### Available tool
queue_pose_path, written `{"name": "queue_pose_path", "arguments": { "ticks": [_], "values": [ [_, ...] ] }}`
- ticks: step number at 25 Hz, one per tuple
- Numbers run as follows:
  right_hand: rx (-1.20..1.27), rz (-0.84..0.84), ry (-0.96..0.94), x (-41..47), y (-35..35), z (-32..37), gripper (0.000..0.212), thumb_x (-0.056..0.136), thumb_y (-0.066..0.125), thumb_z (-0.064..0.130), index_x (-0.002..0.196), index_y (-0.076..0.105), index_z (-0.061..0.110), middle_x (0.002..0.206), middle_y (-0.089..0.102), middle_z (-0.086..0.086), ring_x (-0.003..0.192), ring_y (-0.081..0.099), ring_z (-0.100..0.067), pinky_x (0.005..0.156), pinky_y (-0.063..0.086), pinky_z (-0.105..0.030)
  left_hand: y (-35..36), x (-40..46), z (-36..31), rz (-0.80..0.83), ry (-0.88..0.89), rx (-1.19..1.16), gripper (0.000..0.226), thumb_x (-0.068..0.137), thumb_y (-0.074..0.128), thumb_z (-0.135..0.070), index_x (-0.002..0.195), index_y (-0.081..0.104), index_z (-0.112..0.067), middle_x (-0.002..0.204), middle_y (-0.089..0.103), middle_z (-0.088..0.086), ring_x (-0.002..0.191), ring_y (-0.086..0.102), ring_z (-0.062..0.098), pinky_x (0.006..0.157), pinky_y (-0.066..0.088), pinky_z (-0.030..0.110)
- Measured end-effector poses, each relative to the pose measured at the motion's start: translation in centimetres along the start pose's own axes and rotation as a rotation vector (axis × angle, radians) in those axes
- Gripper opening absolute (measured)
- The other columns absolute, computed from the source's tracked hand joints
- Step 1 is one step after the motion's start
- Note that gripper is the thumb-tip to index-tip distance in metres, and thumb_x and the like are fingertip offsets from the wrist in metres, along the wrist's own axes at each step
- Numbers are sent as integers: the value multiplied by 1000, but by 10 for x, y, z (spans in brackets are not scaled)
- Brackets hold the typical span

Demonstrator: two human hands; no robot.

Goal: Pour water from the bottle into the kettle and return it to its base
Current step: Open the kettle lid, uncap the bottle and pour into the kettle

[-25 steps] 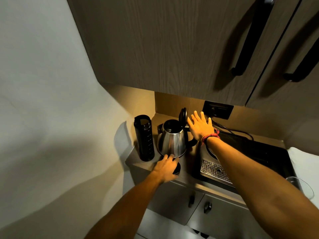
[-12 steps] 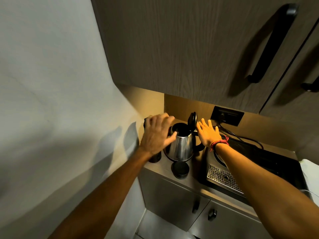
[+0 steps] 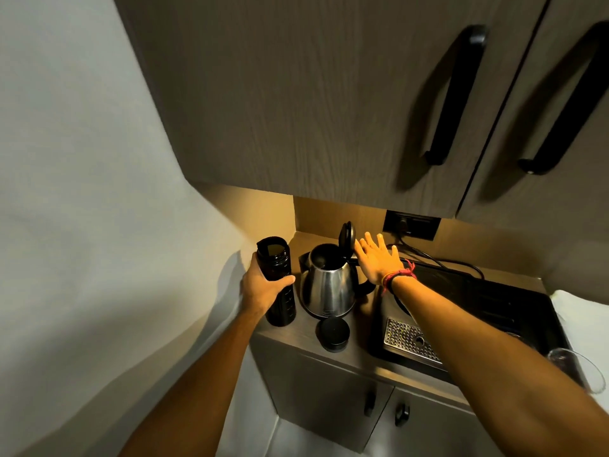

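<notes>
My left hand is wrapped around the dark, uncapped water bottle, which stands upright on the counter just left of the steel kettle. My right hand is spread flat and empty beside the kettle's raised lid. The bottle's black cap lies in front of the kettle.

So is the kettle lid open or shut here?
Open: the kettle has its lid hinged upright, its dark mouth exposed, the right hand spread beside it.
</notes>
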State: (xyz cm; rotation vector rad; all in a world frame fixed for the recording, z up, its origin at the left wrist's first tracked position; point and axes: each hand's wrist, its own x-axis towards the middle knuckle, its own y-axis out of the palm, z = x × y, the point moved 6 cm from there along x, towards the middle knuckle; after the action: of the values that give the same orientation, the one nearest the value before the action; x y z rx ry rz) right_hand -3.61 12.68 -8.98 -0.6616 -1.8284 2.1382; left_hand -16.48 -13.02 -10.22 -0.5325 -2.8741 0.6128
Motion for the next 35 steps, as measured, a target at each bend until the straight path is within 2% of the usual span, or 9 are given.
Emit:
{"name": "queue_pose_path", "arguments": {
  "ticks": [3, 6, 9, 12, 16, 24, 35],
  "values": [
    [34, -5, -2, 0, -2, 2, 67, 98, 39, 33, 157, 8, 24, 167, -1, -13, 153, -5, -41, 119, 8, -67, 6, -1, -12, 21, 93, 138, 80, 63, 93, -30, 131, 51, -24, 122, 67, 3, 114, 63, 26, 95, 54, 45],
    [77, -3, 22, -1, -1, -2, 63, 100, 28, 38, 157, 10, 21, 167, -2, -12, 153, -7, -38, 120, 6, -65, 12, -1, -32, 72, 194, 330, 78, 62, 88, -42, 126, 47, -25, 122, 62, 3, 108, 63, 25, 83, 52, 33],
    [74, -18, 14, -1, -1, -3, 61, 101, 23, 44, 157, 10, 23, 167, -1, -11, 154, -6, -37, 121, 5, -64, 19, 2, -50, 134, 297, 648, 81, 61, 80, -55, 125, 40, -24, 121, 59, 8, 103, 63, 30, 77, 54, 40],
    [120, -24, 43, 1, -1, -6, 63, 101, 14, 47, 158, 12, 20, 168, -1, -8, 155, -6, -33, 122, 4, -61, 25, 7, -65, 181, 312, 841, 91, 59, 77, -59, 132, 40, -21, 119, 59, 9, 102, 63, 34, 76, 55, 43],
    [149, -33, 36, 4, 1, -5, 64, 100, 12, 46, 158, 14, 18, 168, -1, -7, 155, -6, -31, 122, 3, -61, 27, 12, -83, 182, 309, 972, 92, 58, 76, -63, 132, 41, -21, 118, 60, 9, 103, 64, 35, 78, 55, 44],
    [133, -29, 5, 7, 2, -9, 65, 99, 11, 49, 158, 12, 21, 168, -3, -7, 155, -7, -31, 122, 2, -62, 32, 15, -105, 250, 286, 1195, 89, 61, 79, -54, 133, 40, -22, 117, 58, 11, 101, 63, 36, 79, 55, 44],
    [127, -13, -23, 8, 0, -10, 64, 100, 19, 46, 158, 11, 21, 168, -4, -8, 154, -8, -32, 122, 2, -61, 28, 24, -107, 239, 300, 1294, 90, 61, 76, -59, 134, 39, -22, 120, 57, 12, 102, 63, 35, 73, 51, 41]
  ]
}}
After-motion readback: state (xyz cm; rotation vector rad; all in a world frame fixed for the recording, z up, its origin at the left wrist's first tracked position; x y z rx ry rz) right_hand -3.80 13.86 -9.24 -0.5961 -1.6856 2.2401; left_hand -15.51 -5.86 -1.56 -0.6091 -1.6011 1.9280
